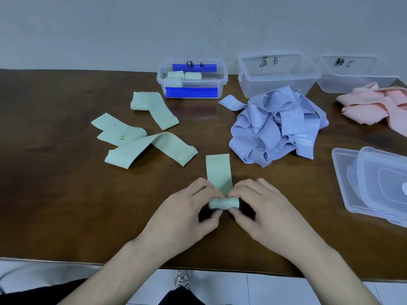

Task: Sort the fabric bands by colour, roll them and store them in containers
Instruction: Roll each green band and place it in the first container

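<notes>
Two hands work one pale green band (220,172) at the near centre of the tabletop (66,194). The left hand (187,212) pinches the left end of the rolled portion (224,204) between thumb and fingers; the right hand (262,208) pinches the right end in the same grip. The unrolled length of the band lies flat on the tabletop, extending away from the roll toward the far side.

Loose green bands (141,142) lie to the left of centre, some overlapping; one more green band (154,108), partly folded, lies beyond them. A heap of lilac-blue bands (275,128) sits right of centre. A pile of pink bands (374,106) sits at the far right.

Three clear containers stand in a row along the wall. The left container (191,78), with blue clips, holds several rolled green bands (182,76). The middle container (277,73) stands just behind the lilac-blue heap. The right container (352,73) stands just behind the pink pile. Each carries a handwritten mark.

Clear lids (374,183) lie stacked at the right edge of the tabletop, near the lilac-blue heap.
</notes>
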`<state>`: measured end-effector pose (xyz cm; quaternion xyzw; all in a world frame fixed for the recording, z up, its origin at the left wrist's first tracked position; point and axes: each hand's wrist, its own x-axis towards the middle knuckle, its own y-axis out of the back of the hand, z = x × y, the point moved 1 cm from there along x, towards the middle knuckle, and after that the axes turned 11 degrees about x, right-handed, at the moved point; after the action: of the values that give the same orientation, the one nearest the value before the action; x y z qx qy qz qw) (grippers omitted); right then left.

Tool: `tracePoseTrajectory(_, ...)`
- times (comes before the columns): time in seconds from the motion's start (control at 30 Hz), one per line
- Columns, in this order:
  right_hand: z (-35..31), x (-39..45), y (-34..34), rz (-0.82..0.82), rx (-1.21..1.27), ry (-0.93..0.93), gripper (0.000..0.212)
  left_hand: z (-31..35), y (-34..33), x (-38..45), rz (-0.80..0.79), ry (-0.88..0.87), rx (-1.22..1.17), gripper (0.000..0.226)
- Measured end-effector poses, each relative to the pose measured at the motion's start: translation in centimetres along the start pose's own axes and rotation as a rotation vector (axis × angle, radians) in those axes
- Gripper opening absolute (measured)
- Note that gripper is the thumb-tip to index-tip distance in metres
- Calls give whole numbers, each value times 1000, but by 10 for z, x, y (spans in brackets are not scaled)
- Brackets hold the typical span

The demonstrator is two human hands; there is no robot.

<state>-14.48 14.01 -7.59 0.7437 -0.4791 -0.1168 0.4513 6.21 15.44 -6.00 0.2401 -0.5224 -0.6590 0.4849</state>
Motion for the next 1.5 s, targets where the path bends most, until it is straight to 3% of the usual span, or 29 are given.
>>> tracePoseTrajectory(0.27,6,10,4,2,3,-19,34,-11,-2,8,14,19,-22,20)
tracePoseTrajectory(0.47,8,17,1,13,20,16,23,-17,-3,13,12,49,-100,31)
tracePoseTrajectory(0.67,14,24,3,-12,38,-9,27,-21,0,15,-4,-3,-19,29)
tracePoseTrajectory(1.1,19,35,3,35,16,-1,26,-32,2,32,-72,83,-118,23)
tracePoseTrajectory(1.23,21,38,5,10,19,-29,30,-31,3,32,20,34,-63,26)
tracePoseTrajectory(1.5,21,44,5,1,-29,-39,40,-35,1,37,-63,0,53,33)
